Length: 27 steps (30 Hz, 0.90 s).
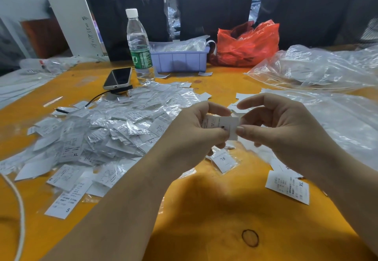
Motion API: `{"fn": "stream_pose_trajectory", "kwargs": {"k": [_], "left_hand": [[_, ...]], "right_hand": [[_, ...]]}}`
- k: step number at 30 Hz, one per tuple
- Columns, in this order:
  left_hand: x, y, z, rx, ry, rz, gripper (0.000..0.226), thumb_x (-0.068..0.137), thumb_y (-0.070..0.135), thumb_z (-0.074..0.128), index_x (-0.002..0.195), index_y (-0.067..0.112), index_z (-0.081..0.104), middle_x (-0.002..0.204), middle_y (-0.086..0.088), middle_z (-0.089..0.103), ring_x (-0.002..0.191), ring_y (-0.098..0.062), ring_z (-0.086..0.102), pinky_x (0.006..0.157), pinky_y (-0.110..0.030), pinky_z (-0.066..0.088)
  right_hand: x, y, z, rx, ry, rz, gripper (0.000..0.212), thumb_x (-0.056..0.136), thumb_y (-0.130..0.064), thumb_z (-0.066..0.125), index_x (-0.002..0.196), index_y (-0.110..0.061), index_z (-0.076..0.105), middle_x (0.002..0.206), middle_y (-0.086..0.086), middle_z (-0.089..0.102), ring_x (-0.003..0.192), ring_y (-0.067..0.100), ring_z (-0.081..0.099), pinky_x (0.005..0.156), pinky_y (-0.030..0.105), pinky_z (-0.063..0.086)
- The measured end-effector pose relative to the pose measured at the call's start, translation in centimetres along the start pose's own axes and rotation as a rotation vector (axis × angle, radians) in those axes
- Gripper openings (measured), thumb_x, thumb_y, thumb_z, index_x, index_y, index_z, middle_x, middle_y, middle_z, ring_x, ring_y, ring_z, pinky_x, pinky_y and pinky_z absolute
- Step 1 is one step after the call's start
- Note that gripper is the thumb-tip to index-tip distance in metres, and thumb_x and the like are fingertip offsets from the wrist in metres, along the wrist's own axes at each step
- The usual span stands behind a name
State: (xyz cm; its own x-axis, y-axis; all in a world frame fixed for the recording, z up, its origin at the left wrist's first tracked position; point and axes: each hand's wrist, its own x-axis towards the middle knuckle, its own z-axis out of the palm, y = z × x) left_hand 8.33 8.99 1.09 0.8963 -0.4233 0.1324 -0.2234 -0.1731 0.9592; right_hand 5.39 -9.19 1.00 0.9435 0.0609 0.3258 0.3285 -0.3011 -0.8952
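Observation:
Above the yellow table (pixel 204 209), my left hand (pixel 192 134) and my right hand (pixel 286 130) together hold one small white printed label (pixel 219 122). My left thumb and fingers pinch its left part, and my right thumb and forefinger pinch its right edge. A large heap of white labels in small clear bags (pixel 114 125) lies to the left of my hands. Under my hands lies a bagged label marked XL (pixel 224 161). Another XL label (pixel 288 187) lies flat at the right.
At the back stand a water bottle (pixel 140 50), a phone (pixel 118 77) with a black cable, a lilac bin (pixel 180 60) and a red plastic bag (pixel 247 42). Clear plastic bags (pixel 319 68) are piled at the right. A white cord (pixel 19 205) runs along the left edge.

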Motion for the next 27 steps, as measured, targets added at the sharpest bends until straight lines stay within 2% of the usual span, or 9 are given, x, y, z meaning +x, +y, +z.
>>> {"fn": "stream_pose_trajectory", "kwargs": {"k": [3,5,8,12,18,21,24,27], "left_hand": [[0.15,-0.03,-0.31,-0.051,-0.032,-0.034,0.011,0.08,0.013,0.065,0.09,0.016,0.067,0.071,0.004,0.064,0.058,-0.012,0.058,0.049,-0.024,0.043],[0.2,-0.04,-0.39,-0.081,-0.05,-0.037,0.014,0.076,0.02,0.059,0.087,0.013,0.066,0.068,0.002,0.062,0.054,-0.011,0.052,0.046,-0.021,0.038],[0.23,-0.03,-0.6,-0.041,-0.075,-0.035,0.006,0.082,0.013,0.06,0.082,0.01,0.066,0.063,0.001,0.058,0.048,-0.008,0.045,0.044,-0.018,0.032],[0.25,-0.31,-0.77,0.0,-0.064,-0.038,0.008,0.089,0.001,0.06,0.087,0.002,0.067,0.059,0.001,0.057,0.045,-0.006,0.043,0.043,-0.013,0.033],[0.58,-0.54,-1.03,-0.029,0.021,-0.015,0.005,0.082,0.013,0.069,0.086,0.011,0.07,0.065,-0.002,0.063,0.049,-0.006,0.047,0.046,-0.015,0.036],[0.49,-0.67,-0.92,-0.001,0.047,-0.006,0.004,0.088,0.009,0.067,0.088,0.012,0.07,0.066,0.0,0.064,0.051,-0.003,0.05,0.047,-0.014,0.038],[0.35,-0.61,-0.63,0.018,0.061,0.028,0.003,0.088,0.009,0.066,0.087,0.009,0.069,0.068,-0.001,0.065,0.053,-0.002,0.053,0.046,-0.013,0.039],[0.34,-0.58,-0.24,0.02,0.062,0.044,0.002,0.088,0.009,0.067,0.087,0.008,0.069,0.068,-0.001,0.066,0.056,-0.008,0.055,0.047,-0.019,0.042]], "right_hand": [[0.06,0.11,-0.04,-0.011,-0.005,-0.003,0.035,0.076,-0.005,0.077,0.104,-0.022,0.064,0.079,0.003,0.073,0.064,0.013,0.064,0.055,0.022,0.052],[0.01,0.11,-0.04,0.0,-0.008,-0.004,0.035,0.076,-0.005,0.077,0.104,-0.021,0.064,0.078,0.003,0.072,0.064,0.015,0.063,0.055,0.023,0.052],[-0.07,0.12,0.05,-0.003,-0.02,-0.012,0.035,0.076,-0.006,0.077,0.104,-0.023,0.064,0.078,0.002,0.073,0.063,0.012,0.063,0.055,0.024,0.052],[-0.06,0.1,-0.03,-0.008,-0.026,-0.015,0.035,0.077,-0.006,0.076,0.104,-0.024,0.064,0.079,0.001,0.073,0.065,0.012,0.064,0.054,0.024,0.052],[0.1,0.21,-0.1,0.013,-0.038,0.003,0.034,0.076,-0.008,0.077,0.105,-0.022,0.064,0.078,0.002,0.073,0.064,0.021,0.063,0.054,0.026,0.053],[-0.06,0.08,0.09,0.04,-0.046,0.012,0.038,0.07,-0.016,0.078,0.105,-0.02,0.064,0.078,0.004,0.074,0.066,0.029,0.063,0.054,0.026,0.053],[-0.1,0.07,0.43,0.031,-0.067,0.013,0.046,0.062,-0.028,0.076,0.105,-0.02,0.064,0.079,0.005,0.074,0.067,0.024,0.065,0.055,0.028,0.054],[0.01,0.17,0.35,0.038,-0.066,0.008,0.045,0.062,-0.026,0.075,0.105,-0.018,0.064,0.08,0.007,0.074,0.07,0.03,0.065,0.056,0.033,0.052]]}}
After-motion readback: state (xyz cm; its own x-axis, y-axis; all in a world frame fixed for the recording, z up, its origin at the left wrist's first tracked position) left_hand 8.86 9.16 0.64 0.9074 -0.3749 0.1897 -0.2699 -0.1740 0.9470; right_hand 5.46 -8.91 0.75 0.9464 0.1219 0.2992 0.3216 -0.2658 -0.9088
